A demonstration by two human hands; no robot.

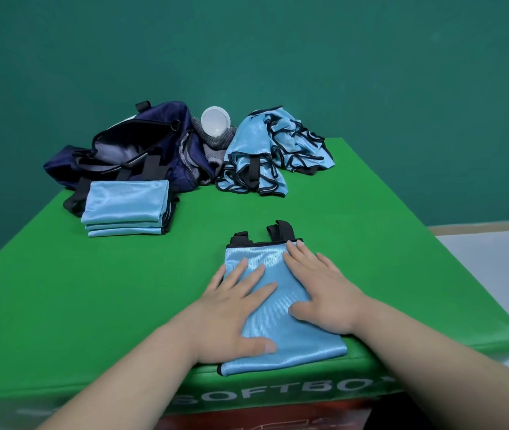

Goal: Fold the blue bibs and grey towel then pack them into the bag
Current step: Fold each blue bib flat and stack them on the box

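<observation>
Mat (76, 305): green; front edge reads "SOFTBO…"
Hands: left hand (231, 308) and right hand (321, 290) lie flat, fingers straight, on bib (303, 346), lower centre.

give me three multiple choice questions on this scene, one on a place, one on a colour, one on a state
1. Where does the stack of folded bibs lie?
A in front of the bag
B inside the bag
C on the floor

2. What colour is the bag?
A grey
B navy
C green

3. How do the left hand and right hand meet the near bib?
A flat on it, fingers straight
B gripping its straps
C lifted off it

Answers: 1 A, the stack sits on the green mat just before the open bag. 2 B, its fabric is dark blue. 3 A, both palms rest on the cloth.
</observation>
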